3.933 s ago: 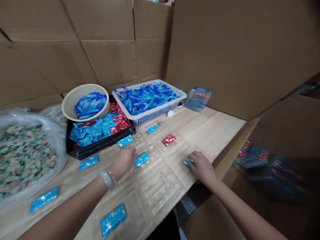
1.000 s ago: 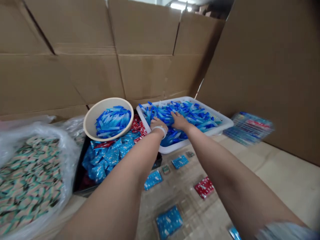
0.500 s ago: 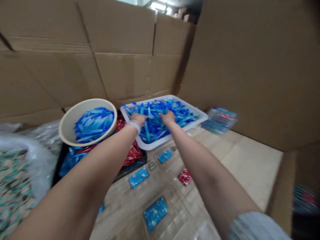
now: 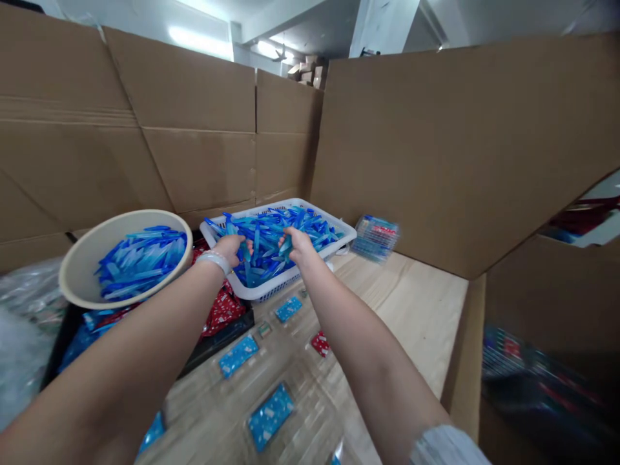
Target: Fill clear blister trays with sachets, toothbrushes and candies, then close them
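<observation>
Head view: hands (image 4: 230, 248) (image 4: 296, 244) among heaped translucent blue plastic pieces (image 4: 266, 226).

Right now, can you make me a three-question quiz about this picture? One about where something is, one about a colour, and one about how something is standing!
1. Where are the left hand and right hand?
A. In the white plastic basket
B. On the floor
C. Under the table

2. What colour are the pieces in the beige bowl?
A. Red
B. Green
C. Blue

3. How do the cardboard sheets behind the basket stand?
A. Lying flat
B. Upright
C. Rolled up

Answers:
1. A, both hands are among the basket's pieces.
2. C, the bowl's pieces look blue.
3. B, they rise like walls.
</observation>
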Tool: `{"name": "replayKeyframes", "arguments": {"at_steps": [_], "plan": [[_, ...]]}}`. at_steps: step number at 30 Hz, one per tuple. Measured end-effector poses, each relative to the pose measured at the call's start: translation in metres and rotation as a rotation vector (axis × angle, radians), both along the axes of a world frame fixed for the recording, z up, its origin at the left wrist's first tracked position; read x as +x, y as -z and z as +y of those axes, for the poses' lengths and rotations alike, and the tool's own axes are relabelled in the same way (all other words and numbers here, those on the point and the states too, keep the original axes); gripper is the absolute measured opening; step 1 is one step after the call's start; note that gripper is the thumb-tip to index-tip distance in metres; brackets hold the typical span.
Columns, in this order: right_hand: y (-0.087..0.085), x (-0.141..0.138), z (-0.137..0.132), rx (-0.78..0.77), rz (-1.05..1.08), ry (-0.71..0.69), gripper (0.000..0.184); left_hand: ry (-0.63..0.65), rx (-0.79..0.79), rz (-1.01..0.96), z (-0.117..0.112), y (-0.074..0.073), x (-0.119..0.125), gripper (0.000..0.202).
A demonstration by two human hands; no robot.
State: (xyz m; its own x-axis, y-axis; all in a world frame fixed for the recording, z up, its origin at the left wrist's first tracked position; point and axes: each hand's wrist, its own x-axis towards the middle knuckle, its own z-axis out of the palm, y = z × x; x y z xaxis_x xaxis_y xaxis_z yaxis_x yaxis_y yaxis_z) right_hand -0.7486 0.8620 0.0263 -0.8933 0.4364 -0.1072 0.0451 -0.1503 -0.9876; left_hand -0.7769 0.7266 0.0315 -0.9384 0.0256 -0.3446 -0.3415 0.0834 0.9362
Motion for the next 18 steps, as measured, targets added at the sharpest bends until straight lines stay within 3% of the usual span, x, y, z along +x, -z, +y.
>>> {"name": "replayKeyframes", "arguments": {"at_steps": [3, 5, 7, 9, 11, 13, 18], "plan": [[-0.016, 0.02, 0.011, -0.059, 0.03, -0.017, 0.014, 0.02, 0.088, -0.046, -0.004, -0.019, 0.013, 0.017], [-0.023, 0.04, 0.021, -0.075, 0.062, -0.046, 0.015, 0.057, 0.139, -0.061, -0.007, -0.03, 0.035, 0.018], [-0.024, 0.064, 0.03, -0.071, 0.096, -0.113, 0.014, 0.22, 0.208, -0.113, -0.007, -0.035, 0.066, 0.017], [-0.018, 0.09, 0.035, -0.07, 0.101, -0.225, 0.014, 0.504, 0.276, -0.181, -0.005, -0.033, 0.101, 0.016], [-0.006, 0.115, 0.036, -0.082, 0.06, -0.341, 0.018, 0.689, 0.272, -0.17, -0.001, -0.02, 0.132, 0.016], [0.01, 0.135, 0.037, -0.078, 0.0, -0.396, 0.02, 0.746, 0.18, -0.092, 0.006, 0.001, 0.151, 0.019], [0.041, 0.164, 0.056, 0.011, -0.113, -0.188, 0.026, 0.668, -0.346, 0.223, 0.034, 0.065, 0.153, 0.016]]}}
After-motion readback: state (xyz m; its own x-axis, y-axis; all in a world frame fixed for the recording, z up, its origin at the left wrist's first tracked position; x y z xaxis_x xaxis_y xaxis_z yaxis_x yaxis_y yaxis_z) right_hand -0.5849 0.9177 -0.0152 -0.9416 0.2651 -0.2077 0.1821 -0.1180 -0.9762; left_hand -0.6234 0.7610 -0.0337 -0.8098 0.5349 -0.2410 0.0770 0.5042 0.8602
